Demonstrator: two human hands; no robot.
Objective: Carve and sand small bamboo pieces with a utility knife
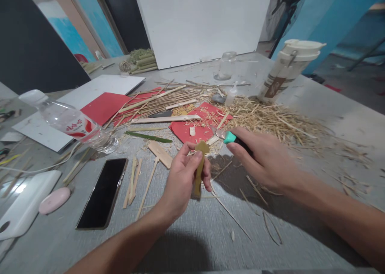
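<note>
Between the thumb and fingers of my left hand [183,176] is a yellowish-brown bamboo strip [199,174], held upright, with a wider rounded top end. My right hand [264,158] is closed around a utility knife [231,138] with a black and turquoise handle. Its blade points left, above a red paper sheet [183,130] and apart from the strip. Pale shavings are scattered over that sheet. Just left of my left hand lie a flat wooden piece [160,154] and a thin stick [148,186].
A phone [102,194], a plastic bottle [75,123] and a pink oval object [54,200] are at the left. Straw [270,119] is heaped at the right beside a cream tumbler [281,71]. A glass jar [227,65] stands further back, before a white board [204,21].
</note>
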